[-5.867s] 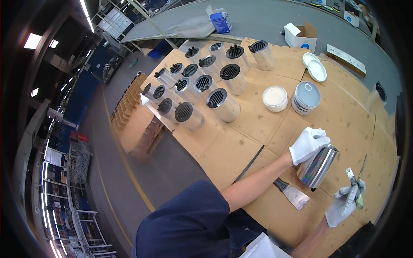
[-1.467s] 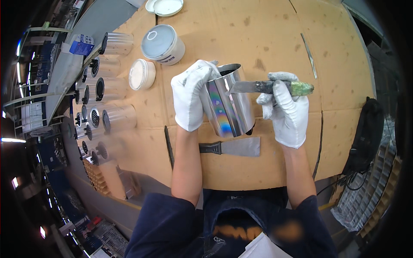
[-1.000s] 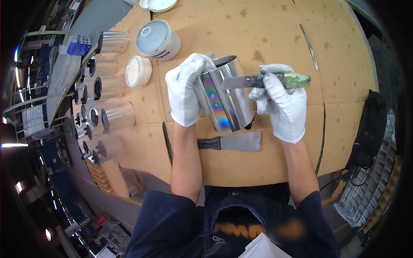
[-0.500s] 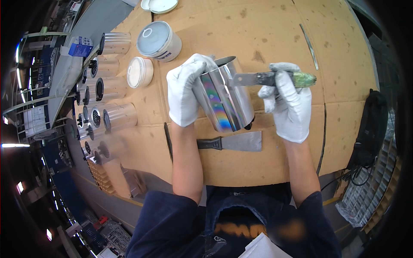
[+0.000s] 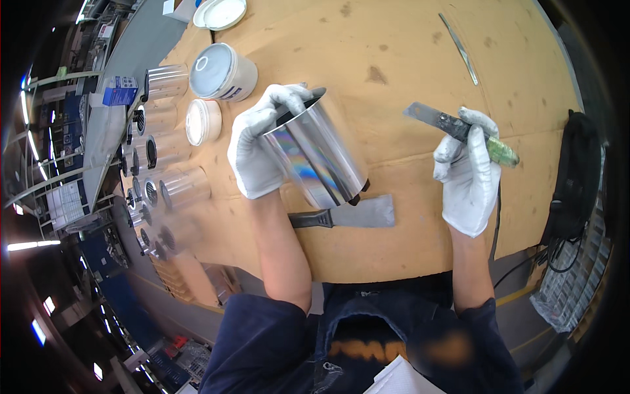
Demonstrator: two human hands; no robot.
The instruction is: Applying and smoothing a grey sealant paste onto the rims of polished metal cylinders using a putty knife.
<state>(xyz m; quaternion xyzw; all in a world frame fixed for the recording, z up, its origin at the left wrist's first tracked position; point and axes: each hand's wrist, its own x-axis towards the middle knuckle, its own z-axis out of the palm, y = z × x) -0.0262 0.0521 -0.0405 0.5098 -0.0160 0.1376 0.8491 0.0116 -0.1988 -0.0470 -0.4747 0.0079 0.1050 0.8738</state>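
My left hand, in a white glove, grips a shiny metal cylinder by its upper rim. The cylinder is tilted, its open end up toward my fingers and small dark feet at its lower end. In my gloved right hand is a small knife-like scraper with a flat grey blade and a green-taped handle. Its blade points left and stands apart from the cylinder. Below the cylinder, a wide putty knife with a black handle lies on the cardboard.
Cardboard covers the table. At the left stand a white bucket with a grey lid, a smaller white tub and several clear-looking cylinders. A thin metal strip lies far right, and a black bag hangs beside the table.
My right hand has drawn the scraper away from the cylinder, to the right, and turned it. The cylinder has shifted left and tilted further in my left hand.
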